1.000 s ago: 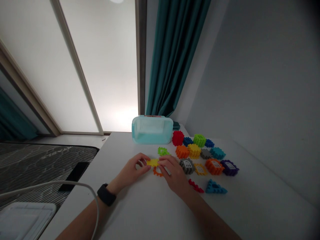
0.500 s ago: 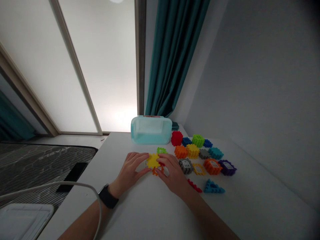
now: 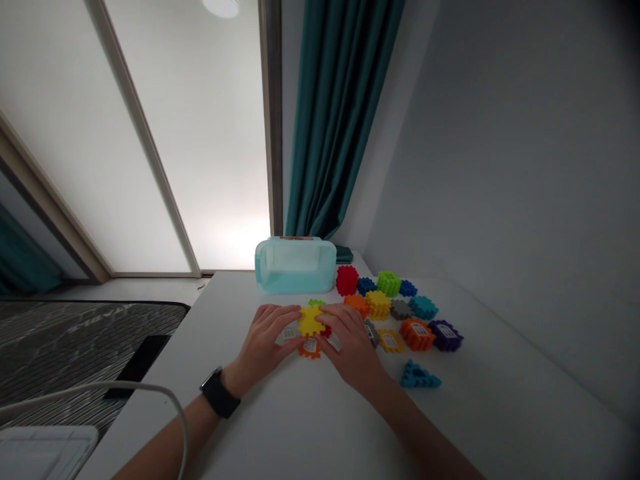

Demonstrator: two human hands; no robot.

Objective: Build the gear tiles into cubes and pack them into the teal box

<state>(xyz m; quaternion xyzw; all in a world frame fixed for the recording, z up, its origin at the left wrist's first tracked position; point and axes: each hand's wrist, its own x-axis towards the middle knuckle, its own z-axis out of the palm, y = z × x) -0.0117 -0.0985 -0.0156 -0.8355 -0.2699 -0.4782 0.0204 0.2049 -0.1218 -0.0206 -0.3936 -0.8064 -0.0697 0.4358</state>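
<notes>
A yellow toothed building tile (image 3: 311, 321) is pinched at its two sides, between my left hand (image 3: 269, 338) and my right hand (image 3: 349, 341). Just below it lies an orange tile (image 3: 311, 349) with a white printed patch, partly under my fingertips. A bright green tile (image 3: 317, 303) peeks out behind the yellow one, and a red piece (image 3: 327, 331) shows by my right fingers. Beside my left fingers is a pale white tile (image 3: 289, 333). Whether these pieces are joined to the yellow tile, I cannot tell.
A translucent turquoise box (image 3: 296, 267) stands at the back of the white table (image 3: 300, 427). Right of my hands sit stacks of coloured tiles, among them orange (image 3: 417, 334) and purple (image 3: 447, 335), plus a blue triangular piece (image 3: 419, 375). A white cable (image 3: 170, 393) crosses near my left forearm.
The camera view has shifted slightly. The yellow tile sits a little higher above the orange tile, which now shows more fully. A red piece by my right wrist is now hidden.
</notes>
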